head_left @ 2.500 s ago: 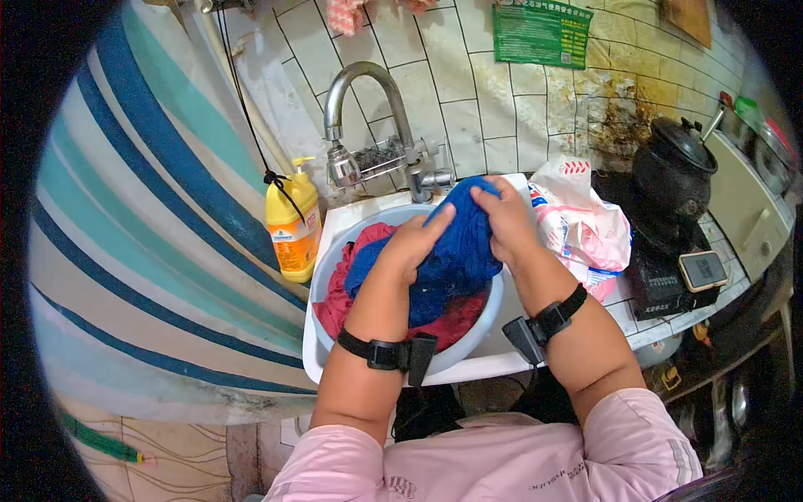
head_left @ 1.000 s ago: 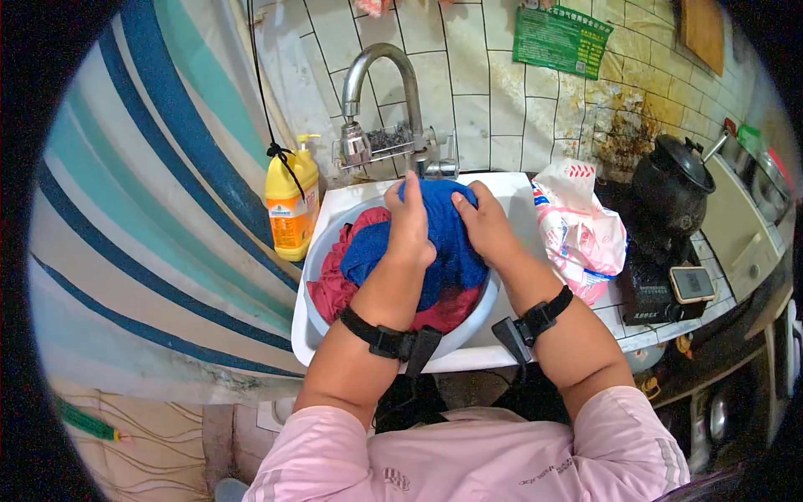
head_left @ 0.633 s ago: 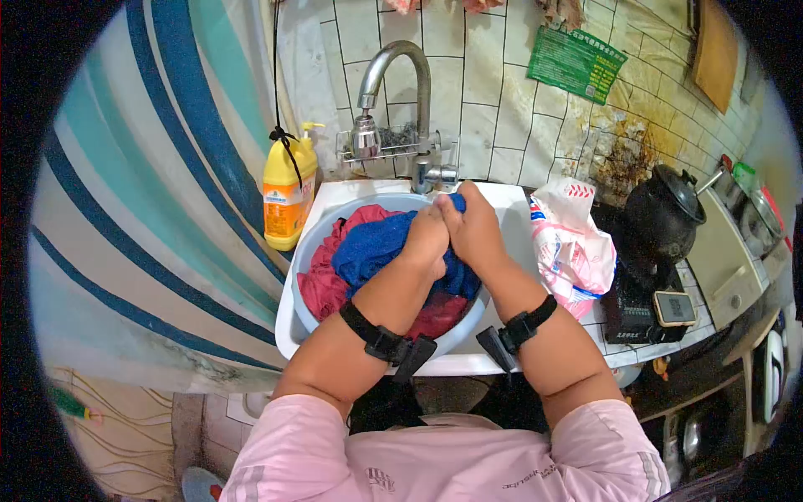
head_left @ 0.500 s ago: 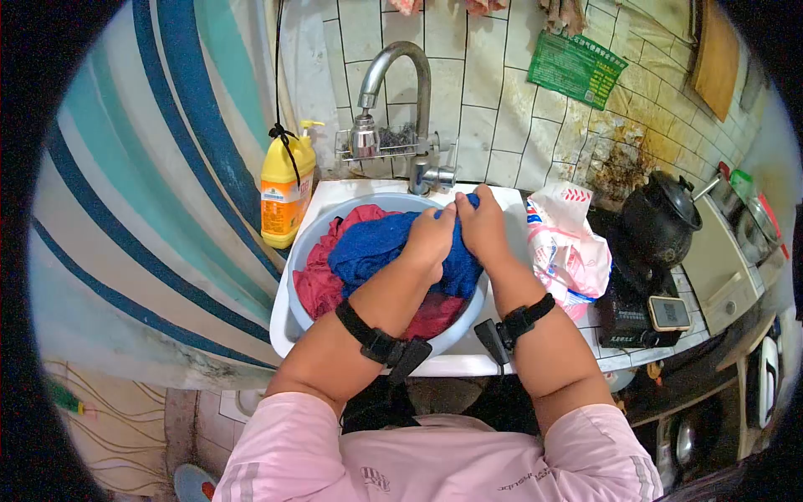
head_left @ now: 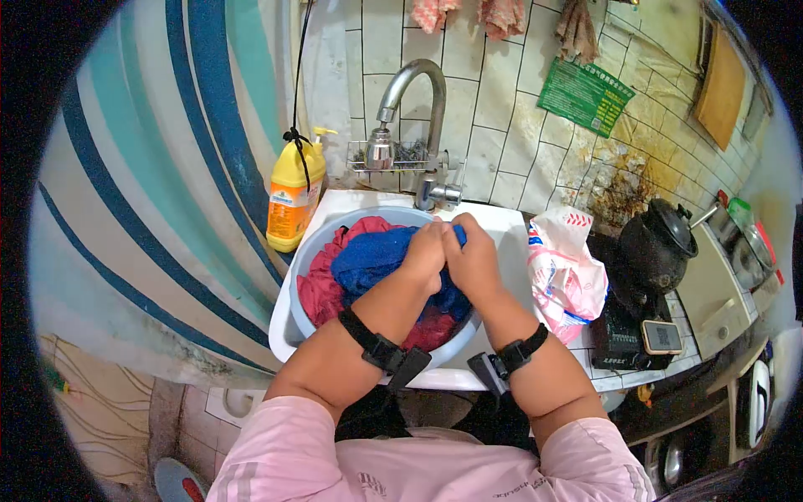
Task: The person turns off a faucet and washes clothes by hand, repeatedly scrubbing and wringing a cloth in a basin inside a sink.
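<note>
Grip clamped on blue cloth (head_left: 365, 258), left hand (head_left: 425, 254) and right hand (head_left: 474, 258) together, most cloth lying leftward.

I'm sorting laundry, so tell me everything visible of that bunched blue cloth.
The blue, textured, towel-like cloth looks wet and lies bunched over reddish-pink fabric in a round, pale blue basin. The left hand and right hand grip it close together, a bit poking out between them. Its full shape is hidden.
</note>
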Tool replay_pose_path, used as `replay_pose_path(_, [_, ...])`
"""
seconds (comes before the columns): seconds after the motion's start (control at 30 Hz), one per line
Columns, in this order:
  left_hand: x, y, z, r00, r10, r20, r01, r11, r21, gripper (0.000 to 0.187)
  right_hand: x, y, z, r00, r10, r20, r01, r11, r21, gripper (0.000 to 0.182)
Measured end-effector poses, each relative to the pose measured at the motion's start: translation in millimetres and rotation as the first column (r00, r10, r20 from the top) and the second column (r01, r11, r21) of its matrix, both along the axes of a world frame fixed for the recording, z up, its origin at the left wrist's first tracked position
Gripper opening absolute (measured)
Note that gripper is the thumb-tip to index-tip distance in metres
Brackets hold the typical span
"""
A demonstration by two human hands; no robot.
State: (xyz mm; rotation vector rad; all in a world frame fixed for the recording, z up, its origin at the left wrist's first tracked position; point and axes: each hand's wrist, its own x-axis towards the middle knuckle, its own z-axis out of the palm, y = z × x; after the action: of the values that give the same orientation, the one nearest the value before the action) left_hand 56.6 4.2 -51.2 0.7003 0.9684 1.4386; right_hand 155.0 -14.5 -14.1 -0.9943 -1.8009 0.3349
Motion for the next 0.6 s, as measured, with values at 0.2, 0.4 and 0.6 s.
replay_pose_path(0.2, [10, -19, 36, 0.946, 0.024, -0.324, -0.093, 0.975, -0.201, 0.05, 10, 27, -11, 0.993, -0.118, -0.018, 0.115, 0.987, -0.111, 0.024])
replay_pose_path(0.4, [-3, -18, 37, 0.988, 0.056, -0.147, -0.047, 0.997, 0.066, 0.042, 28, 50, -26, 0.998, -0.051, -0.036, 0.041, 0.972, -0.229, 0.035])
replay_pose_path(0.6, [-29, -10, 44, 0.913, 0.402, -0.065, -0.378, 0.896, 0.231, 0.036, 38, 32, -11, 0.868, 0.302, -0.394, -0.495, 0.586, -0.642, 0.049])
